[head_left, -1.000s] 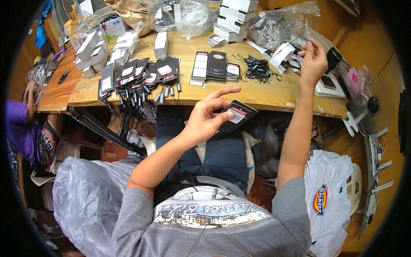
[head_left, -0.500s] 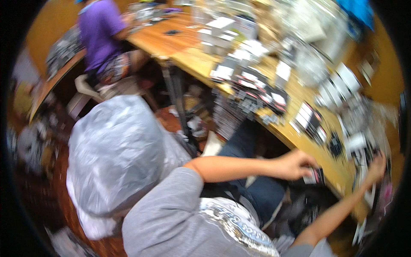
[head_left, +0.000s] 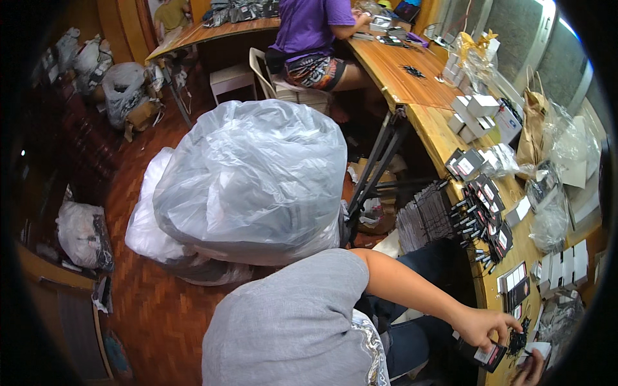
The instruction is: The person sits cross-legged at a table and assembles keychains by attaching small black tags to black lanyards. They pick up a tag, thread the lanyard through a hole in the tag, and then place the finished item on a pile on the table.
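A: What do the hands hold?

B: The left hand (head_left: 488, 327) closes thumb and fingers on a black card (head_left: 494, 361), its forefinger stretched toward a heap of black cords (head_left: 523, 336). The right hand (head_left: 530, 371), partly in view at the lower edge, bends its fingers beside a white piece (head_left: 539, 349); whether it grips that piece, one cannot tell.

A: And the card itself?

B: Flat, dark and straight-edged, it tilts over the near edge of a wooden table (head_left: 432, 132), partly covered by the hand. A white and red label sits on its face.

A: Is any wording legible?

B: The label's print is too small to make out. Similar white and red labels mark the black tags (head_left: 490, 196) spread farther along the table, their cords trailing over the edge.

A: What surrounds the scene?

B: Stacked cards (head_left: 517, 293), black beside white-faced, lie near the cords. White boxes (head_left: 566, 267) stand in a row behind, close to a crumpled clear bag (head_left: 548, 228). A large translucent grey bag (head_left: 251, 180) bulges at the person's left, while a co-worker in a purple shirt (head_left: 309, 32) sits at the far end.
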Action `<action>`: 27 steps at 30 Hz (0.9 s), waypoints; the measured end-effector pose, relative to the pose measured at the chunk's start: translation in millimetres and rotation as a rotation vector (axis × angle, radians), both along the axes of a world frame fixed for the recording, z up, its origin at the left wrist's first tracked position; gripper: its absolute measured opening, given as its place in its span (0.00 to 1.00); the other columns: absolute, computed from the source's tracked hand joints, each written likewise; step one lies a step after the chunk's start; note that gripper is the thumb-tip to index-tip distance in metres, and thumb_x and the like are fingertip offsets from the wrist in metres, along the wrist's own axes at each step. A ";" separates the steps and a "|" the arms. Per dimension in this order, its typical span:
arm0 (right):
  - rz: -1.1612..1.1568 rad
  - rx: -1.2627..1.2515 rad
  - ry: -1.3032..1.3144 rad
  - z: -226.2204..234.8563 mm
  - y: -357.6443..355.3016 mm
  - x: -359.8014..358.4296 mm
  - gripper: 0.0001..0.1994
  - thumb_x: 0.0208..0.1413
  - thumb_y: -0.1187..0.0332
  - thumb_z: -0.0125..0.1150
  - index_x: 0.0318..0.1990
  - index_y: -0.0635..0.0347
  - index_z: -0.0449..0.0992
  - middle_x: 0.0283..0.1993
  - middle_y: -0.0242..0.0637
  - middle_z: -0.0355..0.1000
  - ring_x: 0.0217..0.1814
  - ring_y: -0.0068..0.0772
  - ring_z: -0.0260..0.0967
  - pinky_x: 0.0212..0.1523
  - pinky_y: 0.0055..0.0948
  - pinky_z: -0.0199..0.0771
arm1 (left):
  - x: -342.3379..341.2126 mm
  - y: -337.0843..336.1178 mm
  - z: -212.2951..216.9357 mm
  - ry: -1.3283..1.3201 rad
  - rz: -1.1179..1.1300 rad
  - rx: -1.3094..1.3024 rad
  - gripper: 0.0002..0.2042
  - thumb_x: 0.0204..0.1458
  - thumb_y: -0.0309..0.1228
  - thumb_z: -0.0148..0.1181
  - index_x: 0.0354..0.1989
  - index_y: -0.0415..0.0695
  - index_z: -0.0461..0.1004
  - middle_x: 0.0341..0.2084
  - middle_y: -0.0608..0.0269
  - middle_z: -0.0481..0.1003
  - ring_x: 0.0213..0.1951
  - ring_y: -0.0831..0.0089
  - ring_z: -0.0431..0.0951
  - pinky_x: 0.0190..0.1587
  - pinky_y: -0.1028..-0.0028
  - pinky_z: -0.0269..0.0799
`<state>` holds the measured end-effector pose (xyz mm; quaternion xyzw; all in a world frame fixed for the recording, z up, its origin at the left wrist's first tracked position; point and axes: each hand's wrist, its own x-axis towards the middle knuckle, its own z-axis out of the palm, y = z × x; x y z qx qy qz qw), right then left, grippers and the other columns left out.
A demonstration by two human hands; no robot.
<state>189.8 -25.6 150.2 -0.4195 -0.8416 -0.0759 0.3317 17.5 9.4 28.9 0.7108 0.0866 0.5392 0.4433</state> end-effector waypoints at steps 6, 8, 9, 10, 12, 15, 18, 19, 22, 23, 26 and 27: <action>0.061 -0.121 -0.172 -17.7 -24.7 -33.7 0.07 0.45 0.74 0.49 0.32 0.57 0.72 0.27 0.39 0.70 0.27 0.33 0.67 0.28 0.25 0.65 | -4.1 -14.4 7.6 0.189 -0.024 -0.081 0.09 0.29 0.21 0.57 0.24 0.34 0.70 0.35 0.52 0.66 0.33 0.63 0.69 0.29 0.72 0.65; 0.033 -0.085 -0.186 -20.0 -25.8 -35.4 0.06 0.45 0.70 0.52 0.32 0.54 0.73 0.26 0.39 0.69 0.25 0.35 0.66 0.26 0.26 0.64 | -11.5 -19.8 7.4 0.242 0.028 -0.063 0.09 0.29 0.21 0.57 0.23 0.35 0.70 0.30 0.53 0.67 0.29 0.62 0.70 0.28 0.71 0.64; 0.006 -0.084 -0.174 -22.6 -26.2 -33.5 0.06 0.45 0.69 0.52 0.32 0.52 0.73 0.25 0.38 0.69 0.23 0.36 0.66 0.24 0.26 0.64 | -17.0 -23.2 8.2 0.265 0.074 -0.018 0.09 0.29 0.21 0.56 0.23 0.35 0.70 0.28 0.53 0.68 0.29 0.62 0.70 0.28 0.71 0.64; -0.020 -0.084 -0.160 -24.4 -26.1 -33.1 0.06 0.45 0.68 0.53 0.32 0.51 0.73 0.24 0.38 0.69 0.22 0.36 0.65 0.23 0.27 0.63 | -20.9 -26.2 8.6 0.290 0.120 0.026 0.08 0.29 0.22 0.56 0.23 0.35 0.70 0.26 0.53 0.68 0.29 0.61 0.70 0.29 0.70 0.64; -0.056 -0.185 -0.215 -23.4 -27.5 -34.8 0.06 0.45 0.65 0.53 0.32 0.49 0.73 0.22 0.38 0.69 0.19 0.36 0.64 0.20 0.29 0.62 | -23.6 -30.4 7.7 0.126 0.250 0.232 0.08 0.28 0.21 0.56 0.22 0.35 0.70 0.22 0.54 0.69 0.28 0.61 0.70 0.29 0.70 0.64; -0.029 -0.176 -0.264 -19.2 -37.1 -48.3 0.07 0.46 0.60 0.51 0.31 0.47 0.74 0.18 0.40 0.67 0.14 0.36 0.62 0.16 0.31 0.58 | -18.2 -29.0 3.6 0.123 0.254 0.291 0.08 0.28 0.21 0.57 0.22 0.35 0.70 0.19 0.54 0.70 0.27 0.60 0.70 0.28 0.70 0.64; -0.019 -0.148 -0.281 -18.2 -42.5 -53.7 0.08 0.45 0.60 0.52 0.30 0.48 0.74 0.16 0.41 0.66 0.14 0.36 0.61 0.16 0.30 0.58 | -18.1 -26.6 3.2 0.245 0.192 0.132 0.09 0.28 0.22 0.58 0.23 0.36 0.71 0.19 0.54 0.70 0.27 0.60 0.71 0.28 0.69 0.65; -0.040 -0.162 -0.239 -18.5 -42.7 -52.7 0.08 0.45 0.60 0.52 0.30 0.49 0.74 0.16 0.41 0.66 0.14 0.36 0.61 0.16 0.30 0.58 | -20.5 -25.8 3.4 0.287 0.182 0.061 0.09 0.28 0.22 0.58 0.23 0.36 0.71 0.20 0.53 0.71 0.27 0.60 0.71 0.28 0.69 0.65; -0.078 -0.187 -0.217 -18.3 -42.0 -42.6 0.07 0.44 0.63 0.54 0.30 0.53 0.74 0.17 0.40 0.67 0.17 0.36 0.62 0.19 0.29 0.60 | -32.3 -22.0 2.4 0.271 0.219 0.092 0.10 0.28 0.22 0.58 0.24 0.36 0.71 0.20 0.53 0.71 0.26 0.60 0.71 0.28 0.70 0.65; -0.097 -0.198 -0.179 -18.8 -40.7 -38.1 0.07 0.44 0.65 0.54 0.30 0.55 0.74 0.18 0.40 0.67 0.18 0.35 0.63 0.20 0.28 0.61 | -41.6 -22.9 5.3 0.264 0.216 0.074 0.10 0.28 0.21 0.58 0.24 0.36 0.71 0.19 0.53 0.71 0.25 0.62 0.71 0.27 0.71 0.65; -0.092 -0.199 -0.010 -28.8 -32.6 -22.1 0.06 0.43 0.72 0.54 0.30 0.61 0.73 0.25 0.41 0.69 0.25 0.32 0.64 0.26 0.26 0.63 | -58.2 -22.5 5.4 0.257 0.114 -0.113 0.09 0.31 0.21 0.58 0.26 0.35 0.71 0.18 0.56 0.71 0.23 0.69 0.71 0.25 0.75 0.64; -0.075 -0.246 0.172 -40.3 -24.8 -10.9 0.05 0.44 0.73 0.53 0.29 0.62 0.72 0.25 0.42 0.69 0.25 0.33 0.64 0.26 0.26 0.64 | -64.4 -24.9 7.6 0.262 0.094 -0.162 0.09 0.31 0.21 0.58 0.26 0.35 0.71 0.18 0.56 0.71 0.22 0.71 0.71 0.24 0.75 0.64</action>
